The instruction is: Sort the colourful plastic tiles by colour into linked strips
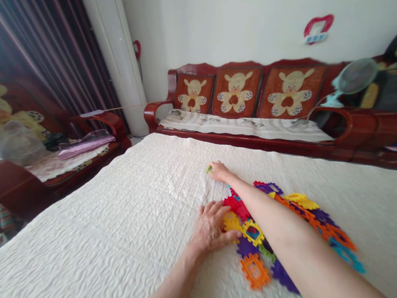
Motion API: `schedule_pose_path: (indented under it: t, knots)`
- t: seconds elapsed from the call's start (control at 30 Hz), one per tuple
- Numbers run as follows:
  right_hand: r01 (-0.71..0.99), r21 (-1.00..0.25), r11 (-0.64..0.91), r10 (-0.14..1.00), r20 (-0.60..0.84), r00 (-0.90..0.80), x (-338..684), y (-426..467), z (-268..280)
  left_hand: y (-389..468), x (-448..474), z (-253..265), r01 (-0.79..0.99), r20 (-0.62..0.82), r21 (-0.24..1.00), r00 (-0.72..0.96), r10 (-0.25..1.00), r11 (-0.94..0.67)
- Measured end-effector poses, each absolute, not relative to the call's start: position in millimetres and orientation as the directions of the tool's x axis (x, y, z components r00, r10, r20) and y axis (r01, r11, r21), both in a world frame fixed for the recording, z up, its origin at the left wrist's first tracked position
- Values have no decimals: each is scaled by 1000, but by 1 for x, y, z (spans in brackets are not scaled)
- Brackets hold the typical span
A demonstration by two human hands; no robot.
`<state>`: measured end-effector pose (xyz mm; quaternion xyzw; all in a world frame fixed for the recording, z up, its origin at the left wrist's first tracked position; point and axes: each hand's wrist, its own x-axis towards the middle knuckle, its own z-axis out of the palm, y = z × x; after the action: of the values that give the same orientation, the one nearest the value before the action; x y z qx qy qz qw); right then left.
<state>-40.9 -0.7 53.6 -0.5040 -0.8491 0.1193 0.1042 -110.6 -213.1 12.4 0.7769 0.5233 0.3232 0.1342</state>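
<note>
Colourful notched plastic puzzle tiles lie in a loose pile on the white quilted cover (103,231). My left hand (211,229) rests at the pile's left edge, fingers spread around a yellow tile (231,221) and close to a red tile (236,207). Reaching beyond the pile, my right hand (219,171) pinches a small green tile (209,169), mostly covered by the fingers. An orange tile (255,271) and a yellow-framed tile (253,232) lie nearer to me. My right forearm hides part of the pile.
Behind the covered surface stands a dark red wooden sofa (367,122) with bear-patterned cushions (235,92). A matching armchair (5,185) at the left holds a pink folded item (85,143). A pale fan (357,76) stands at the right.
</note>
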Motion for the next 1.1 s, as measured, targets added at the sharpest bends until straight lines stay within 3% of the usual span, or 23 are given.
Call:
schedule_pose_path:
  t: [0.13, 0.33, 0.47, 0.67, 0.73, 0.87, 1.1]
  knots:
    - [804, -315, 505, 856, 60, -514, 3, -26, 83, -215, -111, 15, 731, 319, 482, 367, 874, -483]
    - [749, -355, 559, 828, 285, -483, 121, -106, 116, -218, -110, 13, 735, 344, 459, 371, 862, -499]
    - [733, -401, 549, 830, 362, -424, 178, -149, 107, -217, -103, 10, 765, 333, 479, 295, 896, -430]
    - [743, -406, 532, 829, 429, -359, 223, -194, 81, -230, -62, 10, 739, 357, 628, 5, 934, -244]
    - [769, -431, 472, 864, 399, -307, 242, -210, 68, -242, -49, 9, 741, 358, 626, 5, 934, -243]
    - [830, -483, 281, 958, 189, -215, 279, -239, 38, -274, -42, 2, 821, 333, 515, 71, 940, -245]
    - [844, -480, 242, 966, 38, -255, 265, -258, 18, -301, -39, -7, 894, 292, 387, 115, 949, -227]
